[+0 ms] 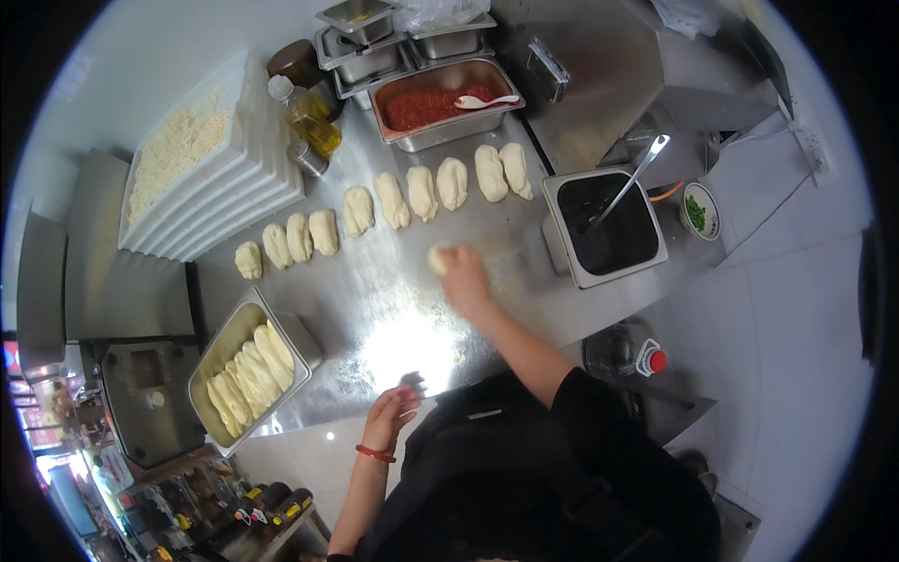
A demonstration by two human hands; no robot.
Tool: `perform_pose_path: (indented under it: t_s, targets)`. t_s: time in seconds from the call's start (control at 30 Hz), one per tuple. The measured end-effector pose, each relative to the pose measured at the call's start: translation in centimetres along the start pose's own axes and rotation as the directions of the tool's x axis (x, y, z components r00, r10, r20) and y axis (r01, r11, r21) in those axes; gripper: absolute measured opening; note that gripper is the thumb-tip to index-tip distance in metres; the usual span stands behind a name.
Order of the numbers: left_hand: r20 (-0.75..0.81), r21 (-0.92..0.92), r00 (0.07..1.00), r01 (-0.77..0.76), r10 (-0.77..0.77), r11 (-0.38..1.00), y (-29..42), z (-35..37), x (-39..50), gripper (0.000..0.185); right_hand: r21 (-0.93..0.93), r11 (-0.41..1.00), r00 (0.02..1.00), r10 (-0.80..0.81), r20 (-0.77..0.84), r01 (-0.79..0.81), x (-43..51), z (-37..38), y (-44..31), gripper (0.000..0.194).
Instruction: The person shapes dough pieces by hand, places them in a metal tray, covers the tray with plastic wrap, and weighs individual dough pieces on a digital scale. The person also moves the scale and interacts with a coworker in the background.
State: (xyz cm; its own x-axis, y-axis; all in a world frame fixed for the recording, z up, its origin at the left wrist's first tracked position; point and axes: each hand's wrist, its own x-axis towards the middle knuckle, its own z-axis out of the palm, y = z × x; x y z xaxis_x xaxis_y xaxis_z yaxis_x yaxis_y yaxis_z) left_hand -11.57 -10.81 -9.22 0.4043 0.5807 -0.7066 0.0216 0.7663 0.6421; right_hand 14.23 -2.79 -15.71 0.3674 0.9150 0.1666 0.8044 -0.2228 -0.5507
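In my right hand (pixel 465 279), over the middle of the steel worktop (pixel 393 281), is a small pale dough piece (pixel 437 260). The hand is blurred, and its palm side is hidden. My left hand (pixel 390 413), with a red bangle on the wrist, hovers at the worktop's near edge, holding nothing, its fingers apart. Beyond my hands, several dough pieces (pixel 421 194) lie in an uneven row slanting across the steel. To the left stands a deep steel pan (pixel 303 337) with several long, glossy dough strips (pixel 254 372) side by side in it.
Stacked white trays (pixel 260 172) stand at the back left, noodles in the top one. Beside them are an oil bottle (pixel 312 126) and a pan of red sauce (pixel 456 133). A dark-liquid pan (pixel 562 242) with a ladle (pixel 628 183) and a bowl of chopped greens (pixel 711 218) stand right.
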Motion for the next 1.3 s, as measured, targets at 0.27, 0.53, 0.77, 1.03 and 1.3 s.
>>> perform_pose_path:
  t_s: [0.27,0.53,0.77,1.03,1.3]
  targets:
    - [-0.072,-0.416,0.908,-0.404,0.413,0.815,5.7,6.5,4.5,0.054,0.884,0.46,0.938,-0.263,0.225,-0.083,-5.8,-3.2,-7.4,0.039]
    - [0.083,-0.133,0.679,-0.718,0.73,0.683,8.8,13.3,3.5,0.052,0.978,0.189,0.995,0.059,0.082,-0.092,1.4,-6.5,-8.7,0.05]
    - [-0.068,-0.141,0.624,-0.779,0.778,0.612,13.9,12.6,4.5,0.056,0.907,0.359,0.952,-0.28,-0.121,0.221,-2.6,-9.1,-11.5,0.058]
    - [0.111,-0.042,0.669,-0.736,0.735,0.676,12.6,16.3,3.9,0.059,0.973,0.222,0.998,-0.03,0.063,-0.055,1.9,-10.6,-8.3,0.062]
    - [0.226,0.158,0.628,-0.778,0.745,0.608,10.0,17.8,3.1,0.054,0.996,0.089,0.996,0.085,0.024,-0.032,2.2,-14.2,-8.9,0.065]
